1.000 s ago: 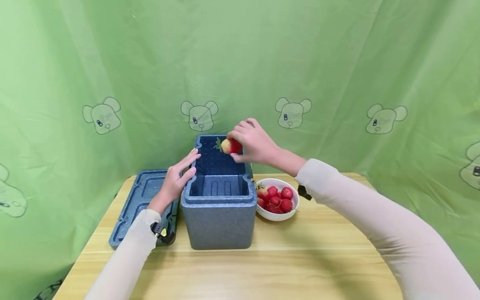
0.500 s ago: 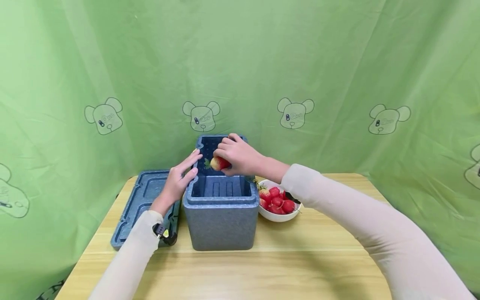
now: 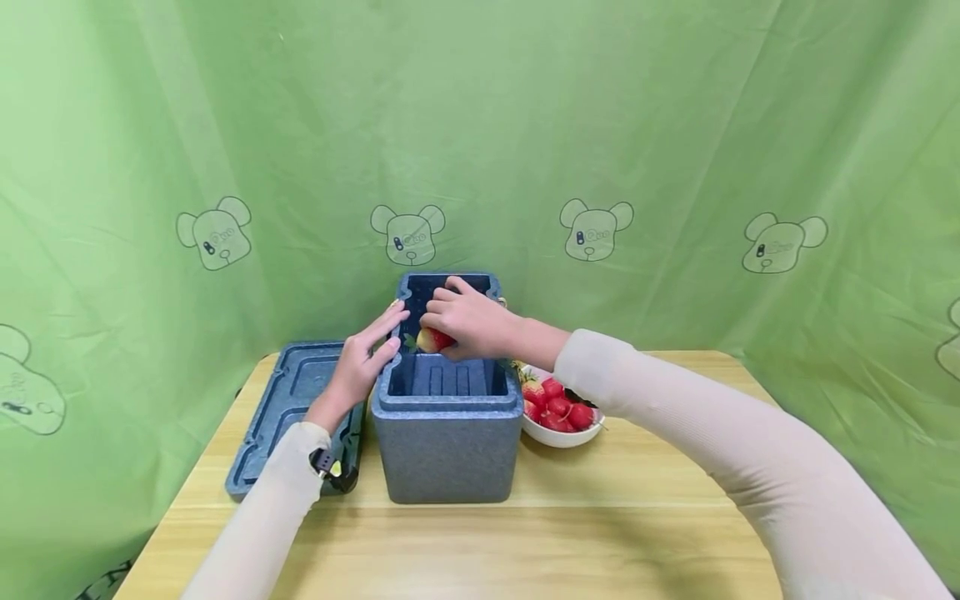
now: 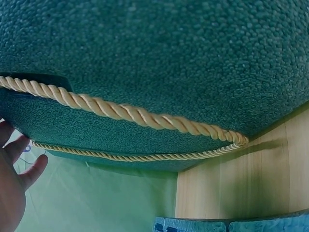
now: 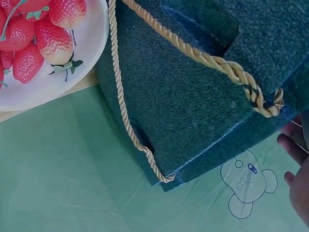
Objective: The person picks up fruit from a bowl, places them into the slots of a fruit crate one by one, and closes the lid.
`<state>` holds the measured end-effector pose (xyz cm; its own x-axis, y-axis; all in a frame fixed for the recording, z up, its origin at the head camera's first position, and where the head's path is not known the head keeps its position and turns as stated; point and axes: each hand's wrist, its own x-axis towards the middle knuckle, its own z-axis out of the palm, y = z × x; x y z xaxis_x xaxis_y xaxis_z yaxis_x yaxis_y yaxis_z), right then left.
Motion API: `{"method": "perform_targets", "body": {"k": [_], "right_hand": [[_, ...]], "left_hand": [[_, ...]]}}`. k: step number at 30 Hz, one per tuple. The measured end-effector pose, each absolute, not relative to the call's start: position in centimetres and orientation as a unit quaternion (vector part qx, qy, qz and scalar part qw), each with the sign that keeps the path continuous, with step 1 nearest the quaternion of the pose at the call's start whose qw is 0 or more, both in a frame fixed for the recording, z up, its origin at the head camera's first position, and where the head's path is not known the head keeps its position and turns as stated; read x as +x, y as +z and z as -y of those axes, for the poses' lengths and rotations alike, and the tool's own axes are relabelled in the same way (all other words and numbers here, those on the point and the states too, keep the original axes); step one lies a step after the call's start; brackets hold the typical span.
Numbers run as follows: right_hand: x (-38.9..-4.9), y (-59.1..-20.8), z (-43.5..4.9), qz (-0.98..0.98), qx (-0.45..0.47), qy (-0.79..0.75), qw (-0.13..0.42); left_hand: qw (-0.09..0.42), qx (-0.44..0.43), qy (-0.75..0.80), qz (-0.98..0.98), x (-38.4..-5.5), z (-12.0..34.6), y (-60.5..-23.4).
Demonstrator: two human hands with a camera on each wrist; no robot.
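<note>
A blue-grey foam box (image 3: 450,458) stands uncovered on the table. My right hand (image 3: 480,325) is over its opening and pinches a red strawberry (image 3: 432,340) with a pale top and green leaves, which points left. My left hand (image 3: 358,364) rests on the left rim, its fingers extended along the edge. To the right of the box, a white bowl (image 3: 561,439) holds several strawberries (image 3: 557,408). In the right wrist view only part of my right hand (image 5: 298,159) shows, and the held strawberry is hidden there.
The box's lid (image 3: 303,379) lies on the wooden table (image 3: 585,533) to the left, under my left forearm. Twisted gold rope (image 4: 130,112) hangs along the box's sides. A green curtain (image 3: 480,125) with bear heads closes off the back.
My right hand has moved left and lower over the box opening with the strawberry. My left hand stays on the rim. The view has shifted slightly.
</note>
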<state>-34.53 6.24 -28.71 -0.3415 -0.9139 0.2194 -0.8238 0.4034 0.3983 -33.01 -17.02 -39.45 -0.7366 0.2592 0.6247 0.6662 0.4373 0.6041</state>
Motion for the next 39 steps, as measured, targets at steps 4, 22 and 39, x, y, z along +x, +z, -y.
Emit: {"method": "perform_targets", "body": {"k": [4, 22, 39], "right_hand": [[-34.44, -28.92, -6.01, 0.816, 0.532, -0.125, 0.189], [-34.37, -29.21, -5.76, 0.814, 0.539, -0.137, 0.168], [-34.49, -28.75, -6.13, 0.802, 0.545, -0.142, 0.200]], "left_hand": [[0.230, -0.284, -0.450, 0.815, -33.05, 16.98, -39.55], [0.238, -0.290, -0.448, 0.812, -33.09, 16.87, -39.42], [0.230, -0.283, -0.449, 0.816, -33.05, 16.98, -39.34]]}}
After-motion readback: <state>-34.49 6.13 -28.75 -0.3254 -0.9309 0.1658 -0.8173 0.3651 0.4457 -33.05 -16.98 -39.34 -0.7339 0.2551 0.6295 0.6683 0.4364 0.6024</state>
